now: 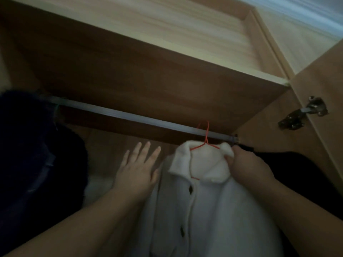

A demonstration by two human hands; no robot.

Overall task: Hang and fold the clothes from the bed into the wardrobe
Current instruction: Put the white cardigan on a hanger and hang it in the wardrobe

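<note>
Right hand (246,164) pinches the white fleece buttoned coat's (209,206) collar just below the silver wardrobe rail (130,117); left hand (137,167), fingers spread, hovers beside it.

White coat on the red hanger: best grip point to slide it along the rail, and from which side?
Probably the red hanger at its neck, just under the hook, above the white coat collar. Come from the front-left, where the left hand hovers open; the right hand already pinches the collar's right side. The fleece is soft, whereas the wire steers the hook on the rail directly.
</note>
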